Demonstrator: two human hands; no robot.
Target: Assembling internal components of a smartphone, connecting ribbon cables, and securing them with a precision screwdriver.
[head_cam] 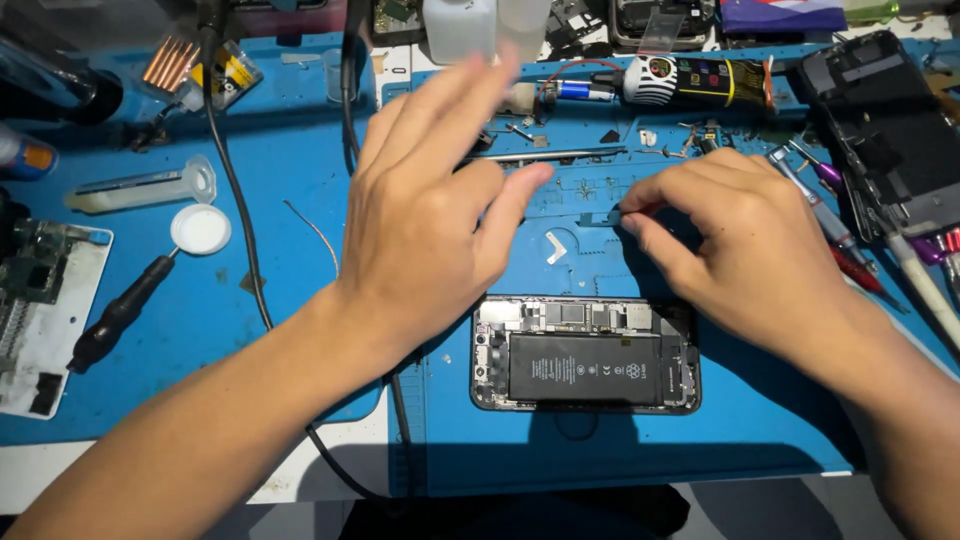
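Head view: the right hand (745, 240) pinches a small dark part (603, 217) at its fingertips, at twelve o'clock from the opened phone (585, 353), whose long axis runs three-to-nine on the tabletop (290, 190). The left hand (430, 210) hovers released at ten o'clock.

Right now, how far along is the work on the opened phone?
Already done: the black smartphone lies open on the blue work mat, screen off, black battery exposed. In hand: the right hand pinches a small dark part above the phone; the left hand hovers open. Left: the phone remains uncovered, with tools scattered around.
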